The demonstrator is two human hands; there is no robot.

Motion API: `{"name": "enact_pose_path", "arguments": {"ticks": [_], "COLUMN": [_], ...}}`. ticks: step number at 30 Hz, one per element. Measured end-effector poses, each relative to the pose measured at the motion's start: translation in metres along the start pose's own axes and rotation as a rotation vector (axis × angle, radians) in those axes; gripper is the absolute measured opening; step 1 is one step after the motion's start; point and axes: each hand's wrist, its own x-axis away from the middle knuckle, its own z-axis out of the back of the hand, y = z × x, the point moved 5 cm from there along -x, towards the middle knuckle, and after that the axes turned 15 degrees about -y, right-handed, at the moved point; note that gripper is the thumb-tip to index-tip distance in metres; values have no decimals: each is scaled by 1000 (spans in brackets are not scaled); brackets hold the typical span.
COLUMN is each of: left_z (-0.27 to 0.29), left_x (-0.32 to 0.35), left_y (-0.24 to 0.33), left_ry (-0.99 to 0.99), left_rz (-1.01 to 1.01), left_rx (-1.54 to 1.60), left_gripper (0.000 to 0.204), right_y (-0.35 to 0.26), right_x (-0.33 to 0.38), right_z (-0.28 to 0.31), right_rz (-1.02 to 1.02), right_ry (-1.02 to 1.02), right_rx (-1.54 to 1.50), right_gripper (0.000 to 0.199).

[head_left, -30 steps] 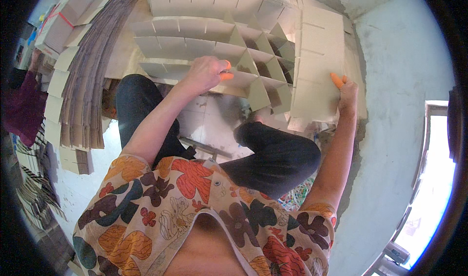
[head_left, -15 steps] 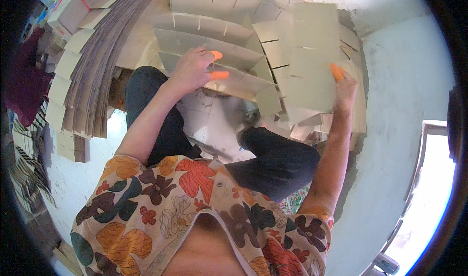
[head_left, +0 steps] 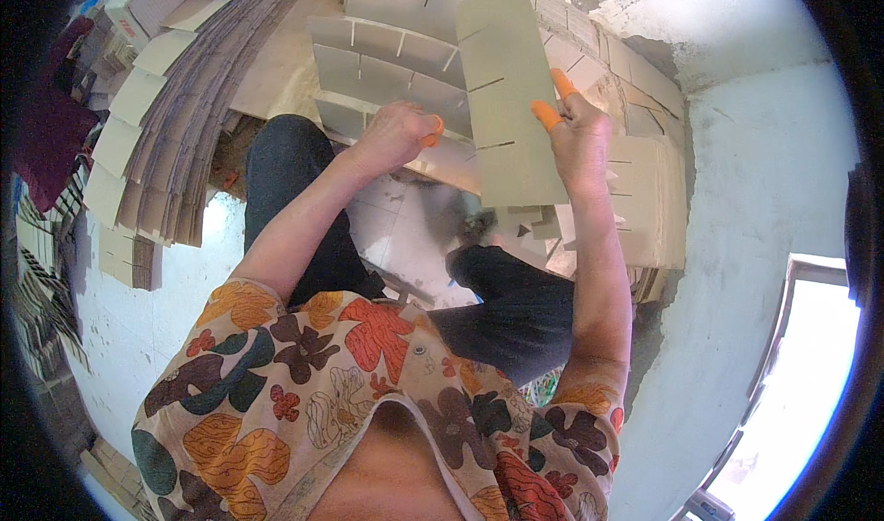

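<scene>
A slotted cardboard divider strip [head_left: 509, 139] is held upright and tilted in my right hand [head_left: 582, 144], gripped at its right edge with orange finger covers on two fingers. To its left, several cardboard divider strips [head_left: 387, 40] stand on edge in rows, their slots showing. My left hand [head_left: 396, 139] is at the nearest row, its fingers curled together and an orange cover visible at the tips. Whatever lies between those fingers is hidden. The held strip covers the right ends of the rows.
A long stack of cardboard sheets [head_left: 180, 125] leans at the left, below a white box [head_left: 147, 5]. More slotted cardboard [head_left: 645, 190] is piled at the right, beside the pale wall [head_left: 764, 162]. My knees flank the tiled floor [head_left: 382, 217].
My right hand has brought a cardboard divider strip leftward from the right-hand pile and tilted it. My left hand's spread fingers have curled together, and the hand has shifted slightly right.
</scene>
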Motion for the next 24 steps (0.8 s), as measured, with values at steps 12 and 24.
{"name": "enact_pose_path", "arguments": {"ticks": [12, 24], "left_z": [3, -3], "left_x": [-3, -11], "left_y": [1, 2], "left_ry": [-15, -12], "left_rz": [64, 64], "left_rx": [-2, -26], "left_gripper": [7, 7], "right_y": [6, 16], "right_x": [-12, -20], "right_z": [-15, -90], "right_rz": [6, 93], "right_ry": [-79, -372], "right_rx": [-38, 88], "right_gripper": [39, 29]}}
